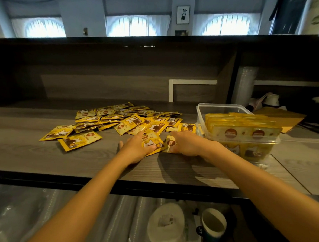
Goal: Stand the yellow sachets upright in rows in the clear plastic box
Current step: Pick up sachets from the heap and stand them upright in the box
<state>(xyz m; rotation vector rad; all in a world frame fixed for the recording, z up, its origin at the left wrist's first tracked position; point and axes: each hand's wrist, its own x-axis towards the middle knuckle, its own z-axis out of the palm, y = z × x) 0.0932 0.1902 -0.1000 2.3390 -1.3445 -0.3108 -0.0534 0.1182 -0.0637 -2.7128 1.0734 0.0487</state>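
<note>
Several yellow sachets (118, 120) lie scattered flat on the grey wooden counter (37, 155). The clear plastic box (218, 107) stands at the right, with a row of yellow sachets (243, 130) upright inside it. My left hand (136, 149) grips one sachet (152, 141) at the near edge of the pile, thumb on top. Just to its right, my right hand (187, 143) holds another sachet (171, 142), close to the box's left wall.
A brown paper bag (286, 117) lies behind the box at the right. A white bracket (172, 89) stands at the counter's back wall. Below the counter's front edge are plastic-wrapped rolls (86, 224), a white lid (165, 225) and a paper cup (213, 226).
</note>
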